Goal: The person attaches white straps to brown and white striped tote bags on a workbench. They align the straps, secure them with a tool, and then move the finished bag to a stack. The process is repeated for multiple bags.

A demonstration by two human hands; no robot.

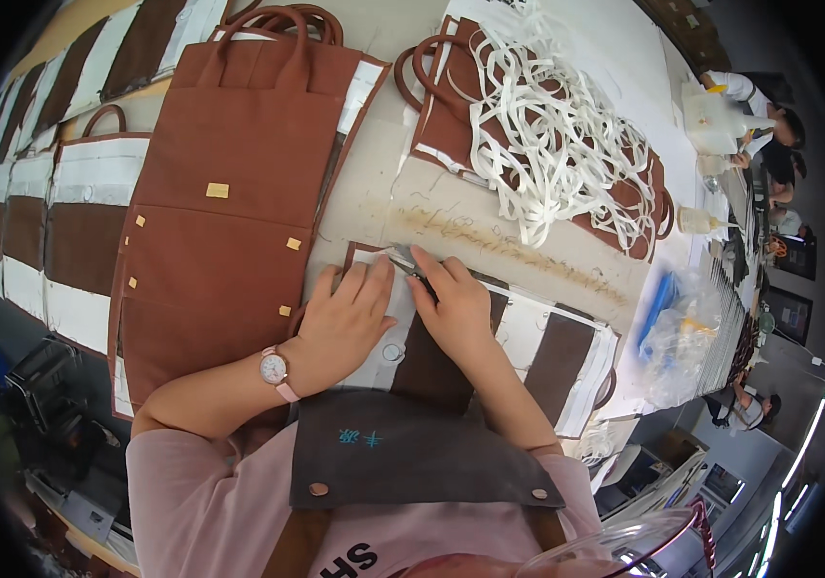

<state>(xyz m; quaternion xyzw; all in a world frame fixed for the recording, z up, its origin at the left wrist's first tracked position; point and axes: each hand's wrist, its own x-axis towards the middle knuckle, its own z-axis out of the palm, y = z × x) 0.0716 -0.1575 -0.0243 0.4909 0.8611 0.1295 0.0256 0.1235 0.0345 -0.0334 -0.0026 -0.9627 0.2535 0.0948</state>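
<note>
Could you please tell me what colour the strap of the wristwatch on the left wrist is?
Pink; the wristwatch strap shows best in the head view.

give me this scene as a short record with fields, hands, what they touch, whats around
left hand: left hand flat, palm down on the brown and white bag panel
right hand: right hand pressing a small dark tool to the panel's white edge
wrist: pink-strapped watch on the left
left of hands: large brown fabric bag lying flat
behind: heap of white strips
surface: worktable
far right: other people
</note>
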